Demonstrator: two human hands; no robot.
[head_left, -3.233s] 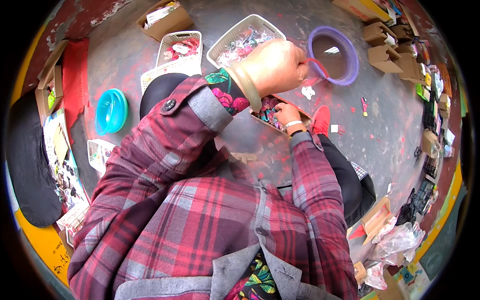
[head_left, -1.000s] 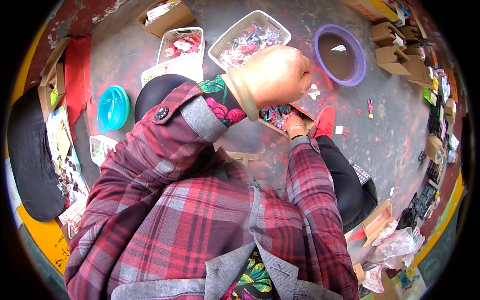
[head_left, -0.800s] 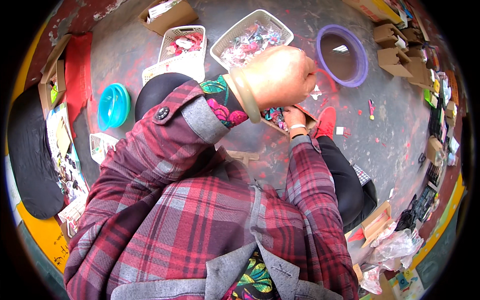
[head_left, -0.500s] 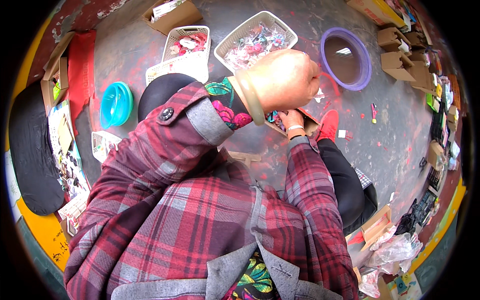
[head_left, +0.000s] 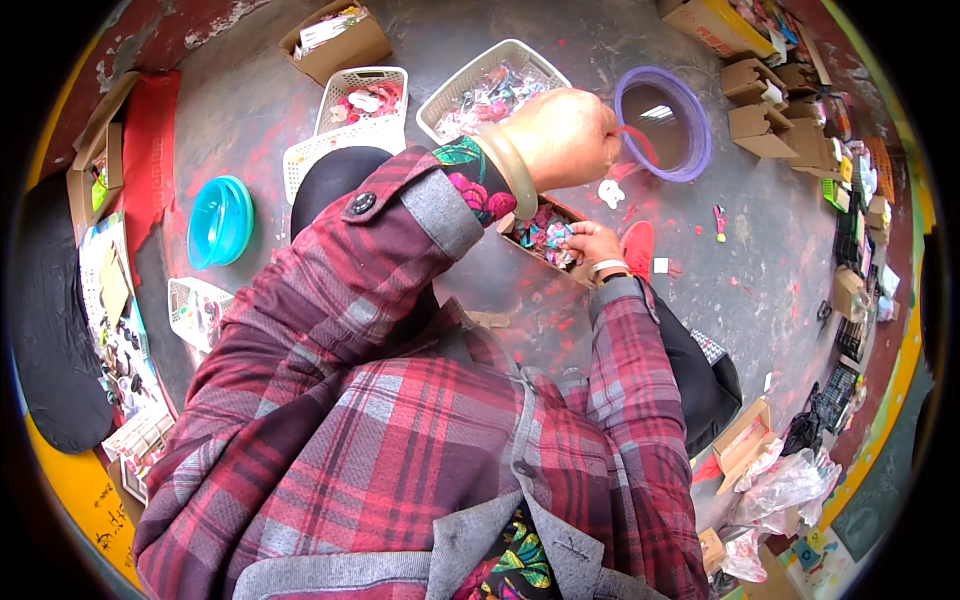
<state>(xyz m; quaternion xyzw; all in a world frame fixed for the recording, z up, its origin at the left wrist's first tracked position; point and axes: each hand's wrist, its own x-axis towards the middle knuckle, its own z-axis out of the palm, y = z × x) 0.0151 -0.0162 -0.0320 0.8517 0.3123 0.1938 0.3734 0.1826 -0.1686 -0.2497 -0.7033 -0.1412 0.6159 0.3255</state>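
Note:
My left hand [head_left: 565,140] is closed in a fist, raised in front of me, with a bangle on its wrist. A thin red strip [head_left: 640,143] sticks out from its far side, over the purple basin's edge. Below this hand is a small white piece [head_left: 610,192]; whether it joins the strip I cannot tell. My right hand [head_left: 594,246] is at a cardboard box [head_left: 545,262] filled with small colourful pieces [head_left: 545,233]. Its fingers are pinched at the blue and pink ones near the box's right end. The left wrist hides part of the box.
Ahead stand a white basket [head_left: 430,110] of wrapped pieces, a smaller basket [head_left: 350,76] with red and white pieces, and a purple basin [head_left: 705,130]. Turquoise basins [head_left: 222,222] are at left. Cardboard boxes [head_left: 760,130] line the right. A red shoe [head_left: 637,248] is beside my right hand.
The view has shifted, so the floor things sit farther left. My left hand has risen slightly with the red strip, uncovering more of the box. My right hand has drawn back toward the box's right end.

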